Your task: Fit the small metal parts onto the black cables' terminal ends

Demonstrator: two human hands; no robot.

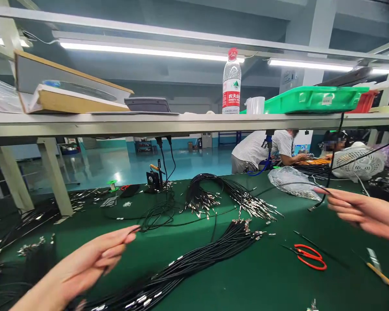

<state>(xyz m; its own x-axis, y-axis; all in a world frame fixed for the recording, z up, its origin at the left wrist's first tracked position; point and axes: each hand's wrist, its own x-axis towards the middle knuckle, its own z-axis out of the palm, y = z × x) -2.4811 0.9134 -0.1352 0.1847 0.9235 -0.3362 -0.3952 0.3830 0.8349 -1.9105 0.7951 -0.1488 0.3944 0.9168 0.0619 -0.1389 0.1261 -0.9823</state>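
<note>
My left hand point(84, 263) is raised at the lower left, its fingertips pinched on a thin black wire point(134, 230). At the right, my right hand point(363, 214) pinches a thin black wire point(298, 182) that arcs away over the green mat point(266, 276). Below and between my hands lies a bundle of black cables with metal crimped ends point(194, 263). A second bundle point(227, 194) spreads further back, apart from both hands. Red-handled scissors point(309, 257) and a wooden-handled tool point(381, 272) lie near my right hand, untouched.
A clear plastic bag point(291, 183), a white fan point(358, 162) and a small black device point(154, 181) stand on the bench. A low shelf point(149, 123) crosses above, bearing a water bottle point(231, 84) and green tray point(314, 99). A person in a striped shirt point(259, 151) works beyond.
</note>
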